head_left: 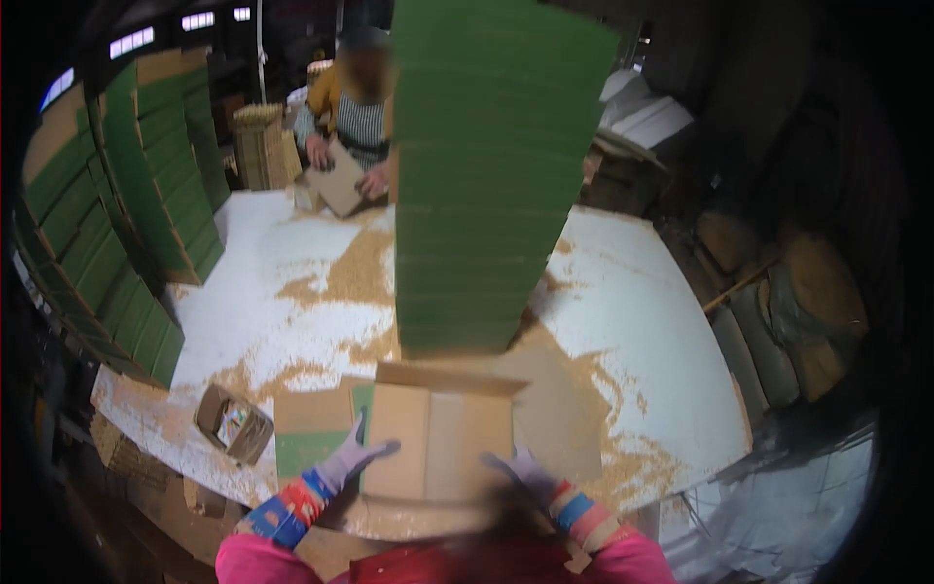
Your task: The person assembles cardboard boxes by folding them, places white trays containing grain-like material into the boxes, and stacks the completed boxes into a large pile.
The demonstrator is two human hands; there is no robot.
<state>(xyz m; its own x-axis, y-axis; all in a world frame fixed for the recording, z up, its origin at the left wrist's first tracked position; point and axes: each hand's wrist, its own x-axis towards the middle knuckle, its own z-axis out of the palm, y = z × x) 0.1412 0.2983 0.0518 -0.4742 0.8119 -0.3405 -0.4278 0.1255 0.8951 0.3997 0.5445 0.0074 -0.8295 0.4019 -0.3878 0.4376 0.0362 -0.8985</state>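
In front of me at the table's near edge is a brown cardboard box (469,457), its far flap standing up and its other top panels lying inward. My left hand (347,459), in a pale purple glove, is at the box's left side, thumb over the top and fingers along the wall. At the right side my right hand (528,474), gloved alike, has its thumb on the box's near right corner; its other fingers are partly hidden and blurred. Between them the two hands hold the box. Beneath its left side lies a green and brown cardboard sheet (309,450).
A tall stack of green boxes (486,185) rises just beyond the box. More green stacks (161,175) stand at the left. Sawdust-like crumbs (360,268) cover parts of the white table (642,311). A small open carton (233,424) sits near left. Across the table a person (355,122) handles a cardboard piece.
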